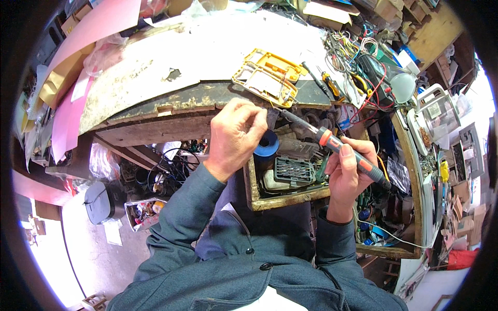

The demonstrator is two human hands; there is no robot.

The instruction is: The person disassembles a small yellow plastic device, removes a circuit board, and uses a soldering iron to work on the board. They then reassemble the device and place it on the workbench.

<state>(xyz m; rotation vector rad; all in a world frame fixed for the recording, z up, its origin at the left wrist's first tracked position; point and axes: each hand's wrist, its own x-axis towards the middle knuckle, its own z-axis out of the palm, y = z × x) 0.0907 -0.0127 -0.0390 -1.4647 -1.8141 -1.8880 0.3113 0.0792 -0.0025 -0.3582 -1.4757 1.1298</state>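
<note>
My right hand (353,173) is wrapped round the black and orange handle of a soldering iron (328,139). The iron slants up and to the left, its tip near the bench's front edge. Close to that tip, my left hand (238,132) is closed in a pinch. What its fingertips hold is too small to make out. Just beyond both hands, an opened yellow plastic casing (264,83) lies at the bench edge in two parts, with thin wires at its near right corner.
Below the bench edge, an open wooden drawer (290,199) holds a blue spool (266,145) and a case of drill bits (294,169). Screwdrivers (330,85), tangled wires (342,49) and a multimeter (374,70) lie at the right of the bench (171,46).
</note>
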